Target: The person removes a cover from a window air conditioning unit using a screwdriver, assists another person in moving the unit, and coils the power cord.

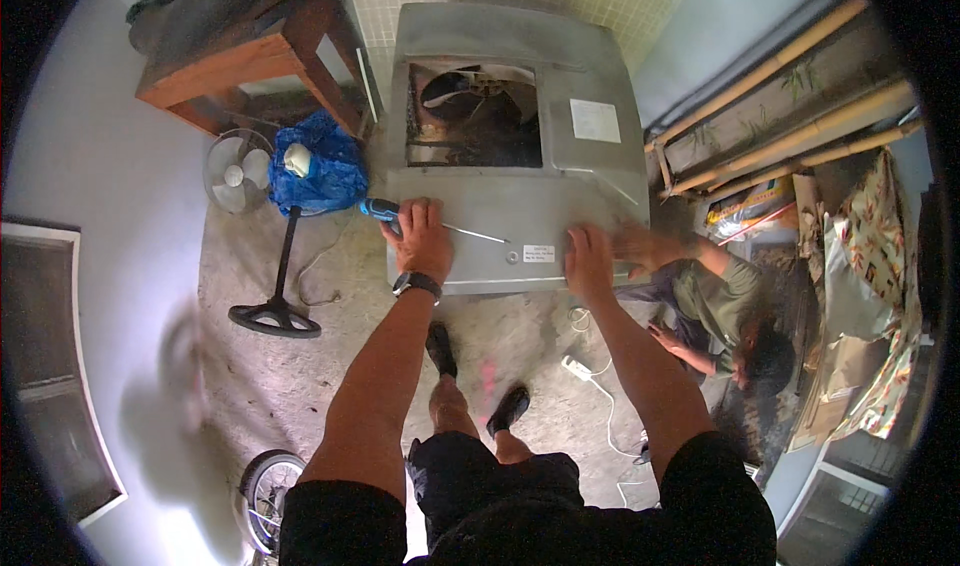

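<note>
A large grey metal cabinet [450, 221] stands in front of me, with a square opening in its upper face. Dark parts [475, 101] with a curved, blade-like piece show inside the opening. My left hand [424, 241] rests on the near left part of the cabinet and holds a screwdriver [378, 209]. The tool has a blue and black handle, and its thin metal shaft points right across the panel. My right hand [590, 263] grips the cabinet's near edge with its fingers bent over the top. Its thumb is hard to make out.
A crouching person [735, 291] is at the right, one hand [645, 249] at the cabinet's side beside mine. A fan [234, 171], blue plastic bag [325, 161] and wooden table [225, 86] stand left. A white power strip [577, 368] lies on the floor; bamboo poles [790, 136] line the right.
</note>
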